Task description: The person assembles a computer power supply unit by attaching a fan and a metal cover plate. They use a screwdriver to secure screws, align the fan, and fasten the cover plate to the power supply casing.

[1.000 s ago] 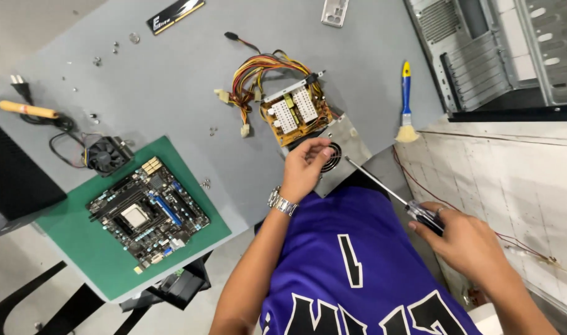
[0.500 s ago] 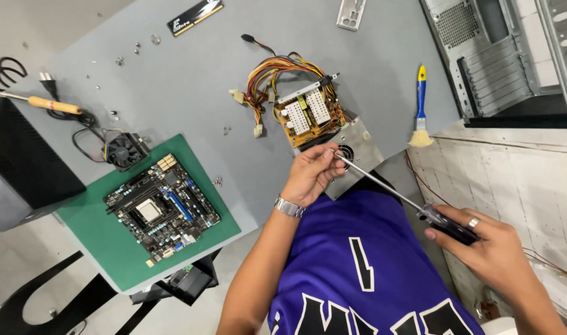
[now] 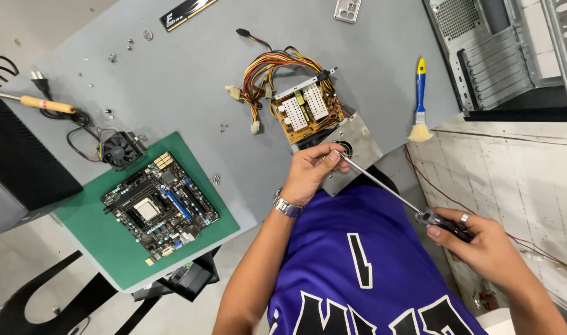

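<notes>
An opened power supply (image 3: 314, 111) with an orange circuit board and a bundle of coloured wires lies on the grey table (image 3: 190, 80); its metal fan case (image 3: 358, 149) hangs over the near edge. My left hand (image 3: 311, 170), with a wristwatch, grips the case's corner and pinches the tip of a long screwdriver (image 3: 385, 189). My right hand (image 3: 482, 245), wearing a ring, is closed on the screwdriver's dark handle, off the table above my purple shirt.
A motherboard (image 3: 159, 205) lies on a green mat (image 3: 110, 248) at the left, a cooler fan (image 3: 119, 149) beside it. A brush (image 3: 420, 99), a soldering iron (image 3: 38, 102), loose screws (image 3: 119, 53), a memory stick (image 3: 184, 12) and an open computer case (image 3: 506, 49) surround the work area.
The view has shifted slightly. My left hand has slid to the case's corner at the screwdriver tip, while my right hand has stayed on the handle.
</notes>
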